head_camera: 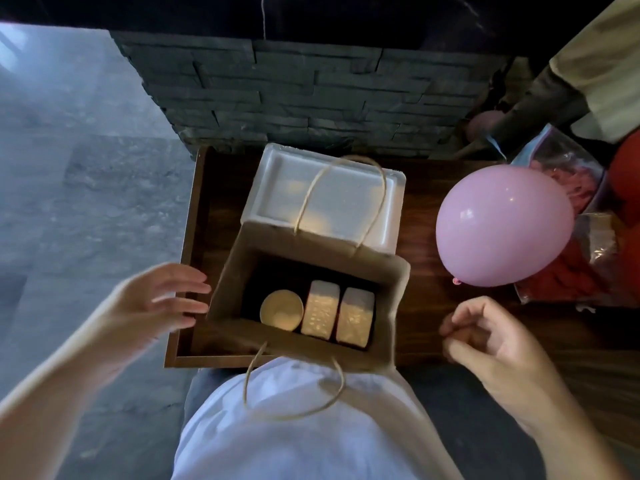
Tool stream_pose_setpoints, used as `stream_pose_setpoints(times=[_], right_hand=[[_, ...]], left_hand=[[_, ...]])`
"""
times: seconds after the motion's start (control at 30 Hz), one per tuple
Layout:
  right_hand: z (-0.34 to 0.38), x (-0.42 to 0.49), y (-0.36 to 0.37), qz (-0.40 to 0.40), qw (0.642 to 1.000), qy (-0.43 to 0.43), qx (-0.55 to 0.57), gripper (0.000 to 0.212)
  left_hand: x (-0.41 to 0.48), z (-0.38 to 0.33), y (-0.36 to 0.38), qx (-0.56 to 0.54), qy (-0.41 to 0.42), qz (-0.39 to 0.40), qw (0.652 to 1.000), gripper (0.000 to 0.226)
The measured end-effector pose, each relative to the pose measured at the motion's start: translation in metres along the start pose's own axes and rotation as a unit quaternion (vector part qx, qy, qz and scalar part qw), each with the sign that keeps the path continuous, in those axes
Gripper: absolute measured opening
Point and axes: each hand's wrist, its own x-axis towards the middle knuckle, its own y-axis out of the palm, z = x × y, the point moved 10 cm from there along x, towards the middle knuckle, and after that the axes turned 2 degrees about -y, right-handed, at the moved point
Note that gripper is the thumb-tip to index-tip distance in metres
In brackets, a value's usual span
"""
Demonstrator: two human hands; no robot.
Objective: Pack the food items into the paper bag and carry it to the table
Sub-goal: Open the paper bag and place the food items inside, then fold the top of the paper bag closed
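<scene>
A brown paper bag (394,306) stands open on a dark wooden tray (188,244), its two rope handles flopped front and back. Inside lie a round lidded cup (281,310) and two rectangular clear-lidded containers (319,314) (355,318) side by side. A white foam box (341,199) rests behind the bag, partly hidden by it. My left hand (166,299) hovers by the bag's left wall, fingers spread, holding nothing. My right hand (485,344) is to the bag's right, fingers loosely curled and empty.
A pink balloon (502,225) sits on the wooden surface right of the bag. A clear plastic bag of red items (571,265) lies further right. A dark stone wall (311,95) rises behind the tray. Grey floor (69,202) spreads to the left.
</scene>
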Motion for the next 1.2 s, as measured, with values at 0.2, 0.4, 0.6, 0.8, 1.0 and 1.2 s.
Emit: stream_pose_setpoints(times=[0.2, 0.4, 0.6, 0.8, 1.0, 1.2], right_hand=[[-0.028, -0.002, 0.070, 0.074, 0.996, 0.044, 0.028, 0.055], [-0.025, 0.019, 0.088, -0.015, 1.000, -0.011, 0.025, 0.039], [-0.009, 0.029, 0.080, -0.002, 0.995, -0.086, 0.057, 0.045], [-0.005, 0.032, 0.073, 0.029, 0.993, -0.110, 0.046, 0.025], [-0.005, 0.034, 0.067, 0.030, 0.991, -0.119, 0.057, 0.025], [-0.001, 0.028, 0.070, -0.005, 0.989, -0.147, 0.007, 0.043]], left_hand=[[0.014, 0.038, 0.067, 0.070, 0.001, 0.019, 0.997, 0.055], [0.020, 0.049, 0.066, 0.132, 0.014, -0.058, 0.990, 0.046], [0.000, 0.021, 0.065, 0.163, 0.124, -0.063, 0.977, 0.060], [-0.006, -0.009, 0.075, 0.184, 0.237, -0.046, 0.953, 0.070], [-0.007, 0.000, 0.065, 0.156, 0.237, -0.107, 0.953, 0.045], [-0.006, 0.008, 0.061, 0.136, 0.195, -0.108, 0.965, 0.042]])
